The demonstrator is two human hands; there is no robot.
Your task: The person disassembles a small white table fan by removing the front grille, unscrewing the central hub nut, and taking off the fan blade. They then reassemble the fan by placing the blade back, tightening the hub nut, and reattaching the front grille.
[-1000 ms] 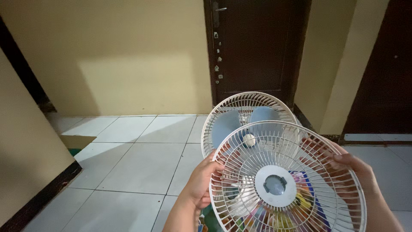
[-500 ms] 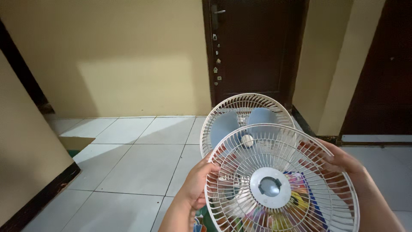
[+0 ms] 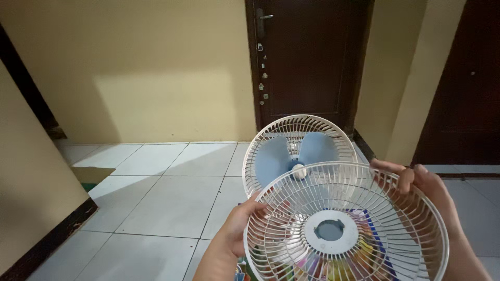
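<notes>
White wire fan guard (image 3: 346, 224) held flat w/ both hands: left hand (image 3: 235, 229) & right hand (image 3: 424, 184) each pinch opposite rim edges, keeping it level, just in front of fan (image 3: 297, 153) on tiled floor (image 3: 156, 198).

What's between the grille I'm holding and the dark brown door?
In the head view, the fan with blue blades stands on the tiled floor between the held grille and the door.
</notes>
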